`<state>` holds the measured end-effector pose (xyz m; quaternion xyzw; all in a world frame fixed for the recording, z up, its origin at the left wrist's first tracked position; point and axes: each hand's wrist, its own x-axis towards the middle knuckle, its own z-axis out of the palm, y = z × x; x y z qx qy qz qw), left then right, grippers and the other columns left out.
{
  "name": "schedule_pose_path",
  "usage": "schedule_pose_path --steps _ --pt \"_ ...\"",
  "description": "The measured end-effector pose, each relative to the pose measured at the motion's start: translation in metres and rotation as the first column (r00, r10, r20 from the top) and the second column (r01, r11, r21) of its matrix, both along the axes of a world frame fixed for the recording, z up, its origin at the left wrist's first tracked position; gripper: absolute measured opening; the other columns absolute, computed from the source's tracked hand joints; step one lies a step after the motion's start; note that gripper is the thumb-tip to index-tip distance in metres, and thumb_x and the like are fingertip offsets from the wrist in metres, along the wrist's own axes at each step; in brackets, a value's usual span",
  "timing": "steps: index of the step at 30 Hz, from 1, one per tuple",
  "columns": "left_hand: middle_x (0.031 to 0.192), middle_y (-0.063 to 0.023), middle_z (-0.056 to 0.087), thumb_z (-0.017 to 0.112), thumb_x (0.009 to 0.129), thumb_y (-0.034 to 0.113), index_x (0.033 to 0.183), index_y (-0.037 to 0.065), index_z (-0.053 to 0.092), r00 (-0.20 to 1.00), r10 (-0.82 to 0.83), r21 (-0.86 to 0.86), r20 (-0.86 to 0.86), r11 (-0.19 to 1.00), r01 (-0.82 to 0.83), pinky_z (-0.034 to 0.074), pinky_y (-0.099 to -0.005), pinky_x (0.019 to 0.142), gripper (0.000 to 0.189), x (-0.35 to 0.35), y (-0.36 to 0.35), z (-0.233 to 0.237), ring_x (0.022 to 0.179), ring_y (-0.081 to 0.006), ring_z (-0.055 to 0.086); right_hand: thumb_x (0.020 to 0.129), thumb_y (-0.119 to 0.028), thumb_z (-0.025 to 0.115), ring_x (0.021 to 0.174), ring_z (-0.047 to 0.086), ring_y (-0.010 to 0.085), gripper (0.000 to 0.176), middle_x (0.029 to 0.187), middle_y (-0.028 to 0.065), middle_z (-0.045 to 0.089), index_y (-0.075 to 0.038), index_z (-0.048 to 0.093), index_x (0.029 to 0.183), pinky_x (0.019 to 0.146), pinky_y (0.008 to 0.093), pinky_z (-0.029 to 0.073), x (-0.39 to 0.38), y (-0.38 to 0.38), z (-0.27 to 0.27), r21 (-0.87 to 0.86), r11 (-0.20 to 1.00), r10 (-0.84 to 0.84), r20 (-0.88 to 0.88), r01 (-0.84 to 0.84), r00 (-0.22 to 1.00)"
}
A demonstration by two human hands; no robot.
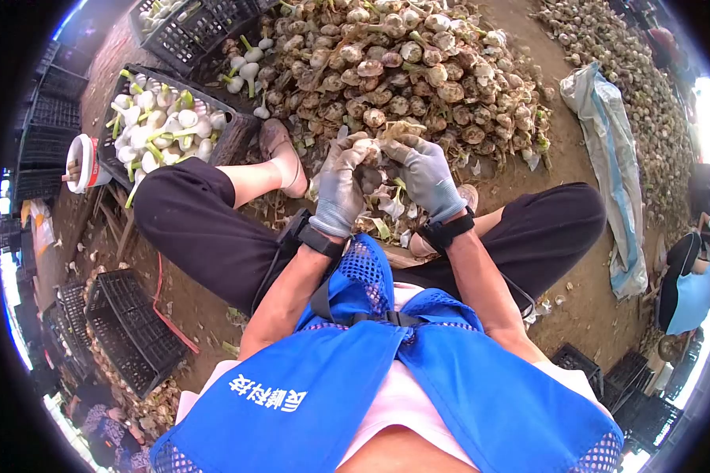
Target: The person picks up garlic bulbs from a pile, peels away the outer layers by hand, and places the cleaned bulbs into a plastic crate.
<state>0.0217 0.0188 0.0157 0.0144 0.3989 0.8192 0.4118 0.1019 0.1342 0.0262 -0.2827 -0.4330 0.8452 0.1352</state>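
In front of my lap, my two gloved hands work close together on one garlic bulb [364, 148]. My left hand [339, 180] is closed around the bulb from the left. At the bulb's other side, my right hand [427, 175] pinches dry brownish leaf or husk [402, 130]. Exactly where the fingertips meet is partly hidden. Under the hands, white garlic skins [391, 203] lie scattered on the ground between my feet. Just beyond rises a large pile of unpeeled garlic [418, 71] with dirty outer skins.
At left stands a black crate [233, 130] with peeled white garlic bulbs [162, 130], beside a white bucket [79, 164]. Another crate [134, 331] lies behind left. A whitish sack [607, 173] is at right, with more garlic beyond. Other people [690, 276] are at the edges.
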Motion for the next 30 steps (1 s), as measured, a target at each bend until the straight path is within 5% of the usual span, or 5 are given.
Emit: schedule_pose_path --steps 11,17,21,27,30 --pt "0.085 -0.0006 0.059 0.054 0.085 0.016 0.108 0.004 0.052 0.928 -0.023 -0.185 -0.371 0.982 -0.050 0.043 -0.0171 0.055 0.026 0.004 0.007 0.016 0.070 -0.0041 0.053 0.079 -0.003 0.056 0.062 0.057 0.0081 0.014 0.079 0.0017 0.061 -0.001 0.060 0.093 0.056 0.0232 0.048 -0.001 0.001 -0.007 0.073 0.997 -0.002 0.053 -0.002 0.999" --pt "0.058 0.0014 0.055 0.039 0.087 0.045 0.085 0.013 0.059 0.943 -0.052 -0.250 0.330 0.958 0.140 0.027 -0.0191 0.031 0.038 -0.007 0.003 -0.023 0.036 -0.0078 0.038 0.070 -0.005 0.058 0.059 0.056 0.0120 0.014 0.071 0.0037 0.060 0.005 0.061 0.079 0.055 0.0266 0.044 -0.013 -0.004 -0.037 0.745 0.664 -0.145 0.212 -0.064 0.967" --pt "0.056 0.0029 0.052 0.037 0.089 0.043 0.084 0.012 0.060 0.894 -0.219 -0.022 0.390 0.969 0.246 0.023 -0.0198 0.029 0.038 -0.007 -0.004 -0.001 0.033 -0.0066 0.035 0.077 -0.003 0.058 0.065 0.058 0.0113 0.019 0.085 0.0058 0.064 0.001 0.060 0.096 0.058 0.0242 0.050 0.003 -0.004 0.023 -0.071 0.996 0.066 0.053 -0.063 0.996" --pt "0.092 -0.0084 0.061 0.047 0.089 0.042 0.112 0.000 0.050 0.595 -0.144 -0.319 -0.791 0.926 -0.200 0.043 -0.0162 0.053 0.048 0.004 0.006 -0.001 0.066 -0.0080 0.054 0.074 0.000 0.060 0.074 0.060 0.0114 0.020 0.086 0.0044 0.064 0.003 0.062 0.094 0.061 0.0249 0.049 0.012 0.003 -0.003 -0.280 0.958 0.027 -0.109 -0.056 0.994" --pt "0.088 -0.0052 0.057 0.052 0.088 0.033 0.114 -0.001 0.047 0.660 -0.037 -0.230 -0.751 0.951 -0.208 0.044 -0.0187 0.060 0.044 0.008 0.000 0.007 0.069 -0.0082 0.052 0.073 0.002 0.058 0.070 0.058 0.0112 0.015 0.079 0.0026 0.063 0.002 0.063 0.087 0.061 0.0251 0.049 0.012 -0.010 0.020 0.479 0.874 0.115 -0.047 -0.078 0.992"
